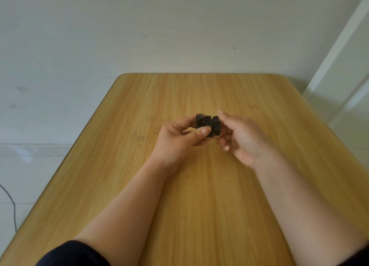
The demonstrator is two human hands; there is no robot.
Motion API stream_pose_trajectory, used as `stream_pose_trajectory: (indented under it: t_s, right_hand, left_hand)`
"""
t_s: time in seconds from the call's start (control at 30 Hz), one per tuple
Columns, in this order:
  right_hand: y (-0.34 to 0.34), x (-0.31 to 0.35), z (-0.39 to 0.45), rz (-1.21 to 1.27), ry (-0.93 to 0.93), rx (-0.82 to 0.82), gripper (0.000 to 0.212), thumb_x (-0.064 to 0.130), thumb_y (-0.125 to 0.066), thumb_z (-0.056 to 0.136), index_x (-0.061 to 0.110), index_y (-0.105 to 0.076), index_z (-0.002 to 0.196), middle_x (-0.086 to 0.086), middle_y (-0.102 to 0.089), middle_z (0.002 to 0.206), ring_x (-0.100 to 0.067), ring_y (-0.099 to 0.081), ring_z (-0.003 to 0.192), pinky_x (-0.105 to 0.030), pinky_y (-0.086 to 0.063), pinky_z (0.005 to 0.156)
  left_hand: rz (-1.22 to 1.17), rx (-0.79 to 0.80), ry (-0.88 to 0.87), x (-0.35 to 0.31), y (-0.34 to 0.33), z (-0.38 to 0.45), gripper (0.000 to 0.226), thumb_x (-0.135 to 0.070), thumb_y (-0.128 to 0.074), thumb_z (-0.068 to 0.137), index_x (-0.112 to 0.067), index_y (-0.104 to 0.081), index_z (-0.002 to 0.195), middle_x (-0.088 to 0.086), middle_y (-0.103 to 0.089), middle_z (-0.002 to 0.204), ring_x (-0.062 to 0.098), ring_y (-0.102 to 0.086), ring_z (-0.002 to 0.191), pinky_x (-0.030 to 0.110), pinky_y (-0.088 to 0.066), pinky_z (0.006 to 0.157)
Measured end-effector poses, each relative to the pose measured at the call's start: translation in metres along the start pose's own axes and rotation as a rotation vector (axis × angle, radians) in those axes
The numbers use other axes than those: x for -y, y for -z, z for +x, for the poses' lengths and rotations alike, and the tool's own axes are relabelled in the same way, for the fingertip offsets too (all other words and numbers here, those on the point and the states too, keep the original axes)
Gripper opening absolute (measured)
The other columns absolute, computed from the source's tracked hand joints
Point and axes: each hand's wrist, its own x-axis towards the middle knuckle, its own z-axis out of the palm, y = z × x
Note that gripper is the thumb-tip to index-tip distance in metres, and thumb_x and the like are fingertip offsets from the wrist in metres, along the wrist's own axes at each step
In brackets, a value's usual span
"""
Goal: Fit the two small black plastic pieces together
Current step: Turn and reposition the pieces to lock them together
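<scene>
Two Black Pieces, Side by Side

Two small black plastic pieces sit between our hands, held up over the middle of the wooden tabletop (199,185). Our left hand (177,139) has the left black piece (202,123). Its fingers are closed on the piece, with the thumb pressed on the near side. Our right hand (243,137) has the right black piece (216,125). Its fingers pinch that piece from the right, and the other fingers curl under. We see the two pieces touching or almost touching, but we cannot tell if they are locked together. A dark sleeve (73,253) shows on our left arm. A thin dark cable (13,207) lies on the floor at the left.
</scene>
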Motion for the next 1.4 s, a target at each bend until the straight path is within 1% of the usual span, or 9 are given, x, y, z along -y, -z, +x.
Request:
stream_pose_trajectory:
  t_s: [0.1, 0.2, 0.27, 0.4, 0.5, 0.6, 0.8, 1.1, 1.4]
  right_hand:
    - [0.004, -0.003, -0.001, 0.03, 0.119, 0.079, 0.045, 0.051, -0.062, 0.08, 0.013, -0.066, 0.103, -0.001, -0.07, 0.08, -0.014, -0.064, 0.067, -0.024, -0.05, 0.056]
    - [0.003, -0.005, -0.002, -0.173, 0.294, 0.068, 0.034, 0.035, -0.076, 0.074, 0.025, -0.071, 0.105, 0.004, -0.073, 0.098, -0.011, -0.068, 0.085, -0.021, -0.052, 0.068]
    - [0.0, -0.006, -0.002, -0.242, 0.373, 0.044, 0.026, 0.021, -0.077, 0.077, 0.028, -0.073, 0.101, 0.006, -0.074, 0.099, -0.009, -0.068, 0.085, -0.019, -0.052, 0.069]
    - [0.003, -0.005, -0.001, -0.219, 0.416, 0.055, 0.024, 0.012, -0.078, 0.075, 0.025, -0.073, 0.094, 0.006, -0.076, 0.093, -0.012, -0.071, 0.085, -0.022, -0.054, 0.073]
    - [0.004, -0.006, 0.001, -0.245, 0.451, 0.04, 0.026, 0.009, -0.078, 0.073, 0.021, -0.072, 0.094, 0.003, -0.076, 0.091, -0.015, -0.071, 0.086, -0.027, -0.055, 0.074]
    - [0.002, -0.007, 0.001, -0.225, 0.477, 0.033, 0.025, 0.007, -0.077, 0.072, 0.022, -0.071, 0.092, 0.005, -0.075, 0.086, -0.012, -0.071, 0.082, -0.024, -0.055, 0.071]
    - [-0.001, -0.011, 0.004, -0.284, 0.512, 0.006, 0.023, 0.005, -0.072, 0.079, 0.019, -0.069, 0.097, -0.001, -0.073, 0.093, -0.018, -0.068, 0.088, -0.034, -0.056, 0.08]
    - [-0.006, -0.012, 0.002, -0.336, 0.593, -0.004, 0.025, 0.015, -0.067, 0.079, 0.033, -0.066, 0.096, 0.013, -0.071, 0.091, -0.006, -0.067, 0.088, -0.028, -0.053, 0.082]
    - [-0.007, -0.009, 0.001, -0.362, 0.64, 0.046, 0.031, 0.008, -0.067, 0.08, 0.033, -0.067, 0.098, 0.022, -0.072, 0.091, -0.004, -0.067, 0.091, -0.017, -0.048, 0.08]
  left_hand:
    - [-0.076, -0.066, 0.034, 0.0, 0.002, 0.003, 0.039, -0.017, -0.073, 0.07, -0.009, -0.069, 0.108, 0.002, -0.075, 0.096, 0.013, -0.07, 0.087, 0.024, -0.053, 0.074]
    - [-0.105, -0.062, 0.026, 0.001, 0.004, 0.003, 0.04, -0.025, -0.077, 0.064, -0.014, -0.073, 0.103, 0.008, -0.074, 0.104, 0.024, -0.068, 0.101, 0.037, -0.052, 0.091]
    - [-0.094, -0.044, 0.025, 0.002, 0.005, 0.002, 0.044, -0.03, -0.08, 0.063, -0.016, -0.073, 0.104, 0.013, -0.072, 0.109, 0.028, -0.066, 0.105, 0.044, -0.047, 0.098]
    - [-0.099, 0.073, 0.035, 0.0, 0.008, 0.003, 0.045, -0.028, -0.072, 0.073, -0.01, -0.068, 0.114, 0.012, -0.069, 0.117, 0.026, -0.062, 0.114, 0.041, -0.046, 0.1]
    - [-0.063, 0.022, 0.047, -0.002, 0.011, 0.003, 0.04, -0.03, -0.073, 0.071, -0.015, -0.071, 0.109, 0.004, -0.074, 0.107, 0.022, -0.066, 0.105, 0.033, -0.052, 0.09]
    - [0.005, -0.061, 0.031, -0.002, 0.008, 0.002, 0.039, -0.031, -0.073, 0.068, -0.015, -0.073, 0.103, 0.003, -0.077, 0.098, 0.019, -0.07, 0.095, 0.026, -0.055, 0.078]
    - [-0.041, -0.091, 0.07, -0.002, 0.004, 0.0, 0.031, -0.031, -0.073, 0.067, -0.018, -0.075, 0.095, 0.002, -0.078, 0.09, 0.018, -0.072, 0.088, 0.024, -0.056, 0.075]
    - [-0.159, -0.077, 0.149, -0.002, 0.002, 0.0, 0.022, -0.027, -0.071, 0.068, -0.015, -0.077, 0.085, 0.005, -0.077, 0.078, 0.015, -0.073, 0.08, 0.022, -0.055, 0.069]
    - [-0.271, -0.025, 0.252, -0.005, 0.005, 0.001, 0.019, -0.022, -0.067, 0.069, -0.008, -0.076, 0.077, 0.006, -0.075, 0.072, 0.013, -0.072, 0.072, 0.02, -0.055, 0.061]
